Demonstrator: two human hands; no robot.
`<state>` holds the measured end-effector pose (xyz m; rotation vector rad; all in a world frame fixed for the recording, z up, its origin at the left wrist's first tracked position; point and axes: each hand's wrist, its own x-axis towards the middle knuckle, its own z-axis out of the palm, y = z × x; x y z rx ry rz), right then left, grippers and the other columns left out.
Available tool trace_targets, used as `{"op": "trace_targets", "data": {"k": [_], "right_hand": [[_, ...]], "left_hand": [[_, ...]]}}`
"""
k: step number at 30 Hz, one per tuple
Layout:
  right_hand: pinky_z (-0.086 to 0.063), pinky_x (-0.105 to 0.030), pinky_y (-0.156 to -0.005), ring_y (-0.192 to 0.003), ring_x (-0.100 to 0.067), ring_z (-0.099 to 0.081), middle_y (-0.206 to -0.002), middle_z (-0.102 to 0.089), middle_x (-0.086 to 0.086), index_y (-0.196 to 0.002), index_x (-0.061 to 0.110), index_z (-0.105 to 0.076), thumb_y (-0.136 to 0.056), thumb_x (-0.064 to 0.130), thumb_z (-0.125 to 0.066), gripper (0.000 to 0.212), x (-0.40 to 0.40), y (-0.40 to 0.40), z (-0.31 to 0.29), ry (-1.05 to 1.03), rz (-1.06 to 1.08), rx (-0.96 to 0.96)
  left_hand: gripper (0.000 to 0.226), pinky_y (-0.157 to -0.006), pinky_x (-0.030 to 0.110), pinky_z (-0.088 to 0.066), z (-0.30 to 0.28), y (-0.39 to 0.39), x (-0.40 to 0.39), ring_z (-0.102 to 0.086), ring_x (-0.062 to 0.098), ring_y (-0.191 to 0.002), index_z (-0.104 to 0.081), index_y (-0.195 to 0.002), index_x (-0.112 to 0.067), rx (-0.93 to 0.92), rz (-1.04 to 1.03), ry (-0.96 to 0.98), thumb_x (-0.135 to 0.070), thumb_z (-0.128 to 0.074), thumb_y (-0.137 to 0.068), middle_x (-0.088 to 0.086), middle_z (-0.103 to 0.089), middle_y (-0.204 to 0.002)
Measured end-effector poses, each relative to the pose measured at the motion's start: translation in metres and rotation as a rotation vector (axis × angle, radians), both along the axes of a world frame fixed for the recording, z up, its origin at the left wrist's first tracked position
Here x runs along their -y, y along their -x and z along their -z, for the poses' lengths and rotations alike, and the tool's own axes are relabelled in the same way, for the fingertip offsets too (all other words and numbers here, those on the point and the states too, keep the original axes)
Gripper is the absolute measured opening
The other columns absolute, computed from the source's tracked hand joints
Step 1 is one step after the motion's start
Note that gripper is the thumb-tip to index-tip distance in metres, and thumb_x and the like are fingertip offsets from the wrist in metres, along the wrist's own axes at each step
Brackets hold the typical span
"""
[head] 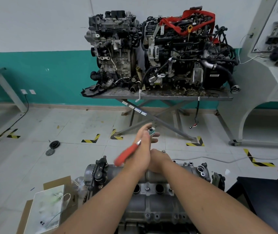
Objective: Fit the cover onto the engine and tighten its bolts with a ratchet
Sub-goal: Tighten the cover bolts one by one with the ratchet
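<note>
Listing what the head view shows at this moment.

Ratchet (135, 148): red-handled, chrome-headed, raised above the far edge of the engine; the handle slants down to the left and is motion-blurred, and the round head sits at the upper right, among the fingertips of the left hand.

Left hand (144, 147): reaching forward over the engine, its fingers around the ratchet near the head; the thumb and fingertips show on both sides of the chrome head, while the red grip sticks out free below and to the left of the palm.

Right hand (158, 159): lying just beside and partly under the left wrist, down at the far edge of the cover; its fingers are hidden behind the back of the hand and the left arm, so whether they are clenched, released or grasping something cannot be told.

Cover (151, 200): grey cast metal, seated on top of the engine directly beneath both forearms, with round openings and bolt bosses showing between the arms.

Engine (99, 174): low in the foreground, on the near side of the tiled floor.

Paper bag (47, 210): white, standing to the left of the engine, beside cardboard.

Two other engines (160, 53): side by side on a steel lift table (151, 97) against the far wall.

Pulleys (53, 147): two dark discs on the floor, well apart from the hands.
</note>
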<state>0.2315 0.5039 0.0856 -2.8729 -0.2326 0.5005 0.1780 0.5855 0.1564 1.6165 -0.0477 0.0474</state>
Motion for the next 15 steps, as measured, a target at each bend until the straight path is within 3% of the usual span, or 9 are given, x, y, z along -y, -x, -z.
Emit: {"op": "trace_targets", "data": {"k": [2, 5, 10, 15], "right_hand": [[-0.038, -0.035, -0.074, -0.105, -0.029, -0.062, -0.113, -0.067, -0.009, -0.109, 0.015, -0.063, -0.098, 0.028, -0.040, 0.028, 0.000, 0.001, 0.001, -0.048, 0.034, -0.014], [-0.038, -0.035, -0.076, -0.106, -0.030, -0.061, -0.113, -0.066, -0.011, -0.106, 0.014, -0.061, -0.100, 0.031, -0.036, 0.031, 0.001, 0.002, -0.001, -0.093, 0.066, -0.041], [-0.038, -0.034, -0.077, -0.108, -0.032, -0.060, -0.114, -0.065, -0.013, -0.110, 0.012, -0.060, -0.101, 0.031, -0.034, 0.034, 0.001, 0.003, -0.008, -0.107, 0.073, -0.056], [-0.039, -0.035, -0.078, -0.109, -0.032, -0.059, -0.116, -0.064, -0.012, -0.111, 0.013, -0.058, -0.100, 0.033, -0.033, 0.034, 0.001, 0.004, -0.009, -0.110, 0.095, -0.081]], "left_hand": [[0.052, -0.100, 0.048, -0.049, -0.001, -0.009, 0.001, -0.070, 0.013, -0.095, -0.074, -0.097, -0.039, -0.146, -0.067, 0.220, -0.067, -0.030, -0.095, -0.005, -0.077, -0.095], [0.036, -0.083, 0.041, -0.049, -0.005, -0.019, -0.005, -0.073, 0.016, -0.082, -0.063, -0.101, -0.016, -0.170, -0.104, 0.313, -0.042, -0.039, -0.107, 0.005, -0.077, -0.086], [0.026, -0.078, 0.029, -0.053, -0.013, -0.018, -0.023, -0.073, 0.019, -0.090, -0.059, -0.101, -0.011, -0.190, 0.087, 0.283, -0.026, -0.039, -0.109, 0.006, -0.076, -0.090], [0.016, -0.076, 0.030, -0.055, -0.021, -0.019, -0.028, -0.072, 0.021, -0.081, -0.055, -0.106, -0.011, -0.241, 0.120, 0.255, -0.022, -0.042, -0.108, 0.008, -0.075, -0.083]]}}
